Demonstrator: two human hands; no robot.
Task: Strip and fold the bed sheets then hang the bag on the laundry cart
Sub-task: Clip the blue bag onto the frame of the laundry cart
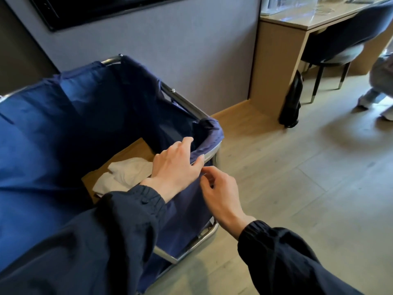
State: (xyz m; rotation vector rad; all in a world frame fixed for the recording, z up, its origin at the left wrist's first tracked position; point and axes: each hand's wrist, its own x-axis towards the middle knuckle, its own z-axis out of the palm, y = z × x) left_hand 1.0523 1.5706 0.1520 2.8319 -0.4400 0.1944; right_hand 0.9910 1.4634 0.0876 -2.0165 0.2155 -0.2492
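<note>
A dark blue cloth bag point(63, 128) hangs open inside the chrome frame of the laundry cart point(185, 103), its edge folded over the right rail. White crumpled sheets point(125, 173) lie at the bottom on a brown board. My left hand point(176, 165) grips the bag's hem on the right rail near the front corner. My right hand point(221, 196) sits just outside the rail, fingers curled and pinching the bag's outer flap below the rail.
A grey wall with a dark screen point(85, 9) stands behind the cart. To the right are a beige desk point(276, 50), a dark chair point(340, 45), a black bag point(292, 101) leaning on the desk, and another person's legs point(380, 86) on the wood floor.
</note>
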